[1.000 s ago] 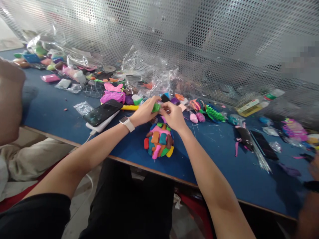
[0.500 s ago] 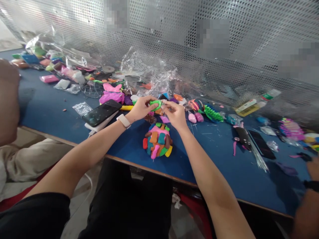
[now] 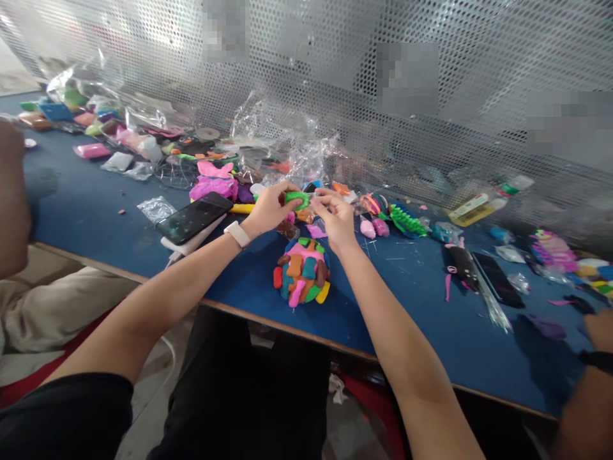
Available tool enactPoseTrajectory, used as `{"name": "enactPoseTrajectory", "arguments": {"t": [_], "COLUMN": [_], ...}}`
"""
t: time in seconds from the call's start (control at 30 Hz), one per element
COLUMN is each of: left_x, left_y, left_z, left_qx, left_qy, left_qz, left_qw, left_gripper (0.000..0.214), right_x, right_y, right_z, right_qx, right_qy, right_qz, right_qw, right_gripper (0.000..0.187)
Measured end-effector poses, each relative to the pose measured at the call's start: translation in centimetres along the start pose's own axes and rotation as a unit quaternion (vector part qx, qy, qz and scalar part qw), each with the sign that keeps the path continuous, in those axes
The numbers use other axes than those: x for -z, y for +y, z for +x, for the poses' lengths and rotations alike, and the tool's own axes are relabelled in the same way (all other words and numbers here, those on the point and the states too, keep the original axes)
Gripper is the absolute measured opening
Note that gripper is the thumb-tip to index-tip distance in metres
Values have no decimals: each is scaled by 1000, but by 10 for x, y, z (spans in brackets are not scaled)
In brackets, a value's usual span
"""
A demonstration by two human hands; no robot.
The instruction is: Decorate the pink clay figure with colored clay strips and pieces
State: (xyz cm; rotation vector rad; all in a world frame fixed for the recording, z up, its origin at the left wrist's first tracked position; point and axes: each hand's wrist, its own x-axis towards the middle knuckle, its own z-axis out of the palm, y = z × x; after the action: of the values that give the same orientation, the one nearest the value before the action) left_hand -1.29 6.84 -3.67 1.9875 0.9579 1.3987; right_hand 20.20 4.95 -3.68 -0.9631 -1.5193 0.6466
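My left hand (image 3: 269, 209) is closed on a lump of bright green modelling clay (image 3: 299, 200), with thumb and fingers pressing it from the left. At its right end, my right hand (image 3: 339, 220) pinches what looks like clear plastic wrap (image 3: 312, 199); its detail is too small to make out. Both hands are held over the table, just beyond a ball (image 3: 303, 268) covered in many-coloured clay patches. Behind the fingers lie an orange-brown clay piece (image 3: 305, 216) and a pink flat piece (image 3: 317, 230).
A phone (image 3: 194, 217) rests on a white power bank (image 3: 194, 237) by my left forearm. Crumpled clear plastic (image 3: 306, 150) and clay packs line the perforated metal screen (image 3: 316, 64). Another phone (image 3: 498, 279) lies to the right. Other people's arms (image 3: 12, 198) show at both sides.
My right fingers have shifted slightly at the wrap, and more of the green clay's rough surface shows. The person's arm at left has moved a little further left.
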Motion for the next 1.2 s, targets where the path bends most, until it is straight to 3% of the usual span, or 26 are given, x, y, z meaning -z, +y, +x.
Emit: {"name": "enactPoseTrajectory", "arguments": {"t": [0.1, 0.2, 0.37, 0.53, 0.87, 1.0, 1.2], "left_x": [-2, -5, -3, 0, -3, -4, -9], "left_y": [-2, -1, 3, 6, 12, 11, 15], "left_z": [0, 0, 1, 4, -2, -1, -4], "left_qx": [7, 4, 25, 41, 47, 34, 105], "left_qy": [10, 8, 29, 35, 18, 30, 45], "left_qz": [-17, -65, -118, -114, -135, -106, -205], "left_qw": [1000, 998, 992, 992, 990, 993, 972], "left_gripper": [19, 27, 52, 63, 48, 47, 30], "right_x": [2, 5, 12, 13, 15, 11, 9], "right_y": [1, -5, -19, -26, -35, -40, -47], "right_z": [1, -1, -11, -18, -14, -14, -16], "right_qx": [-23, -4, 117, 250, 236, 232, 236], "right_qy": [-39, -73, -114, -173, -161, -181, -183], "right_qz": [9, -7, -99, -234, -252, -255, -238], "right_qw": [999, 997, 982, 924, 924, 921, 924], "right_gripper": [57, 59, 55, 50, 39, 46, 38]}}
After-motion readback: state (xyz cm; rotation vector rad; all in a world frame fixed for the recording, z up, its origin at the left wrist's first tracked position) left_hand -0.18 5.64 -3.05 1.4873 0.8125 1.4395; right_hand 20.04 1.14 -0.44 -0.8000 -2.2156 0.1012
